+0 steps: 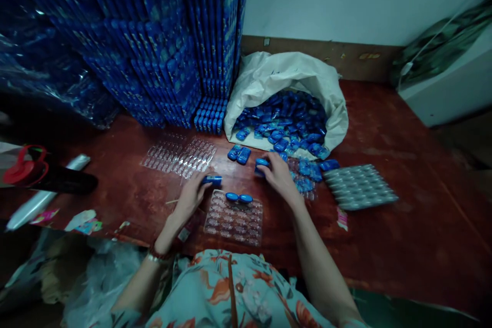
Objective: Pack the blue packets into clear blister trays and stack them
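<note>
My left hand (pixel 192 195) is closed around a small blue rounded case (pixel 213 180), left of a clear plastic tray (pixel 233 230). My right hand (pixel 280 177) pinches another small blue case (pixel 262 163) above the tray's right side; whether it holds more than one cannot be made out. Two blue cases (pixel 239 198) stand side by side in the tray's far row, and the cavities nearer to me show no cases. Just beyond my hands, two more blue cases (pixel 239 154) lie on the red-brown table (pixel 384 246).
A white sack (pixel 284 66) spills blue cases toward me. Clear trays (pixel 180 156) lie at left, a tray stack (pixel 359 187) at right. Tall stacks of filled blue trays (pixel 154 51) stand at back left. A dark bottle with a red lid (pixel 57 177) lies far left.
</note>
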`<state>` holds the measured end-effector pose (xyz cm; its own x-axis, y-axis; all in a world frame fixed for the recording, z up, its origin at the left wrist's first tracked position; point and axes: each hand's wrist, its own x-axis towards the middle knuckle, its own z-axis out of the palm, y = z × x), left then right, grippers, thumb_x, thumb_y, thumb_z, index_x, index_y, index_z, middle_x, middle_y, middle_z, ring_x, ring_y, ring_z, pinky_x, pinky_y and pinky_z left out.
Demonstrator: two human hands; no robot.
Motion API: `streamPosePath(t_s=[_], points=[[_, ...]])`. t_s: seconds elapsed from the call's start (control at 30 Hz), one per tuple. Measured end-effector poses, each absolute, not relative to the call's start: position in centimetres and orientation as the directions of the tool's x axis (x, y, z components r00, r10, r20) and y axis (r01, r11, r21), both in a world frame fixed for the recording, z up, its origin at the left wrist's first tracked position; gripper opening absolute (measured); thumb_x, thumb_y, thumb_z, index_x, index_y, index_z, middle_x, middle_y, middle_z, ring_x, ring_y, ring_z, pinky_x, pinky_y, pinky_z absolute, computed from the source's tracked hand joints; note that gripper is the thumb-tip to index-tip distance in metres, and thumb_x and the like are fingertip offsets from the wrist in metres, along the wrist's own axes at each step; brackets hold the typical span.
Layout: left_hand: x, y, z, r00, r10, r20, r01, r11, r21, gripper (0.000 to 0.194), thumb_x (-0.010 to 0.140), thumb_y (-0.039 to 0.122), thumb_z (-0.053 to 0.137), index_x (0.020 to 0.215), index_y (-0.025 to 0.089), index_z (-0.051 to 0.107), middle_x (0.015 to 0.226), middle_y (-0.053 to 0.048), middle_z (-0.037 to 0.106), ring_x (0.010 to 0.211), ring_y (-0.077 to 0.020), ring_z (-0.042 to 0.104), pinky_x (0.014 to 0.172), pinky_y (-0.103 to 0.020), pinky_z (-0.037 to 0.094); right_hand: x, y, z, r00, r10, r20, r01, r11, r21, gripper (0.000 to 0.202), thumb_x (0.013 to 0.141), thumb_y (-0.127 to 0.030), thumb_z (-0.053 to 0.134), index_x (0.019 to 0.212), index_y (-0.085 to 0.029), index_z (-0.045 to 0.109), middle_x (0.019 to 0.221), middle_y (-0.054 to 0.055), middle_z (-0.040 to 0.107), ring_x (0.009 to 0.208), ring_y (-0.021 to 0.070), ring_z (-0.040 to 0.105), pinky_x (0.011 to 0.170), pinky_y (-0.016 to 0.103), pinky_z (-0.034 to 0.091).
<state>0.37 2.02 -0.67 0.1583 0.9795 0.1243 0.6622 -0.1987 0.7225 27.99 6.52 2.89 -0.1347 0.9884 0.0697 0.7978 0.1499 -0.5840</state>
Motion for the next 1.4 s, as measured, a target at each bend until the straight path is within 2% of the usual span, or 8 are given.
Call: streamPosePath(t_s=[0.13, 0.27, 0.5, 0.8, 0.97, 1.1, 1.23, 1.4], points=[[-0.9, -3.3, 0.6, 0.045, 0.996, 0.072, 0.623, -0.084, 0.778, 0.025, 0.084, 0.03, 0.053, 0.106, 0.018, 0.054, 0.088, -0.003, 0.064, 0.079, -0.0167, 0.062, 0.073, -0.028, 0.051, 29.8, -0.5, 1.9, -0.024, 1.0, 0.008, 0.445, 0.018, -0.895, 0.024, 0.079, -0.038, 0.059, 0.094, -0.02, 0.054, 0.085, 0.002, 0.061, 0.07, 0.0155, 0.06, 0.062, 0.027, 0.05], [1.4, -5.5, 0.2, 0.153, 0.976, 0.157, 0.578, -0.217, 0.787, 0.015, 0.088, 0.026, 0.048, 0.098, 0.019, 0.058, 0.092, -0.005, 0.063, 0.085, -0.0165, 0.061, 0.078, -0.029, 0.051, 28.0, -5.4, 0.1, 0.037, 0.999, 0.032, 0.412, 0.014, -0.911, 0.02, 0.081, -0.035, 0.06, 0.095, -0.021, 0.058, 0.086, 0.004, 0.064, 0.075, 0.0168, 0.063, 0.067, 0.029, 0.054], [4.0, -3.4, -1.4, 0.389, 0.873, 0.293, 0.616, -0.483, 0.622, 0.028, 0.091, 0.012, 0.038, 0.112, 0.02, 0.055, 0.104, -0.007, 0.058, 0.101, -0.0157, 0.054, 0.085, -0.028, 0.048, 25.5, -5.7, -1.5, -0.317, 0.872, 0.374, 0.657, 0.486, -0.577, 0.03, 0.089, -0.011, 0.039, 0.112, -0.019, 0.058, 0.103, 0.01, 0.063, 0.102, 0.0179, 0.059, 0.086, 0.032, 0.051], [4.3, -2.7, -0.2, 0.663, 0.743, 0.095, 0.673, -0.647, 0.359, 0.023, 0.089, 0.013, 0.044, 0.111, 0.017, 0.054, 0.106, -0.009, 0.057, 0.104, -0.0207, 0.05, 0.087, -0.036, 0.047, 24.5, -3.0, 1.5, -0.587, 0.806, 0.076, 0.78, 0.588, -0.214, 0.033, 0.086, -0.009, 0.045, 0.115, -0.016, 0.059, 0.102, 0.012, 0.063, 0.091, 0.0215, 0.06, 0.078, 0.034, 0.049], [5.3, -2.4, 0.7, 0.713, 0.701, -0.021, 0.685, -0.69, 0.234, 0.031, 0.084, 0.007, 0.049, 0.113, 0.017, 0.052, 0.11, -0.009, 0.057, 0.107, -0.0222, 0.051, 0.092, -0.038, 0.042, 24.5, -3.1, 2.4, -0.565, 0.825, -0.026, 0.808, 0.547, -0.218, 0.034, 0.088, -0.013, 0.047, 0.119, -0.023, 0.058, 0.101, 0.011, 0.065, 0.091, 0.0201, 0.06, 0.081, 0.035, 0.045], [4.7, -2.0, 1.9, 0.726, 0.688, 0.008, 0.674, -0.712, 0.197, 0.028, 0.087, 0.014, 0.049, 0.114, 0.019, 0.053, 0.11, -0.009, 0.059, 0.103, -0.0227, 0.052, 0.09, -0.039, 0.042, 25.7, -2.3, 2.3, -0.514, 0.856, 0.059, 0.785, 0.496, -0.372, 0.028, 0.092, -0.026, 0.044, 0.113, -0.024, 0.062, 0.09, 0.008, 0.068, 0.083, 0.0176, 0.062, 0.077, 0.031, 0.045], [4.4, 1.3, 3.2, 0.61, 0.771, 0.185, 0.702, -0.633, 0.326, 0.021, 0.093, 0.027, 0.042, 0.1, 0.018, 0.06, 0.093, -0.008, 0.061, 0.089, -0.0206, 0.055, 0.082, -0.036, 0.043, 26.1, 2.9, 1.4, -0.182, 0.966, 0.183, 0.79, 0.255, -0.558, 0.031, 0.094, -0.031, 0.038, 0.11, -0.021, 0.063, 0.1, 0.007, 0.067, 0.093, 0.0185, 0.062, 0.082, 0.029, 0.045], [6.9, 9.4, 1.4, 0.319, 0.943, 0.095, 0.799, -0.321, 0.509, 0.023, 0.09, 0.03, 0.049, 0.105, 0.014, 0.055, 0.099, -0.01, 0.06, 0.092, -0.0202, 0.056, 0.081, -0.032, 0.044, 23.8, 11.6, 0.4, -0.021, 0.995, -0.101, 0.899, -0.026, -0.437, 0.055, 0.087, -0.047, 0.047, 0.132, -0.016, 0.039, 0.124, 0.016, 0.05, 0.107, 0.027, 0.056, 0.084, 0.035, 0.044]])
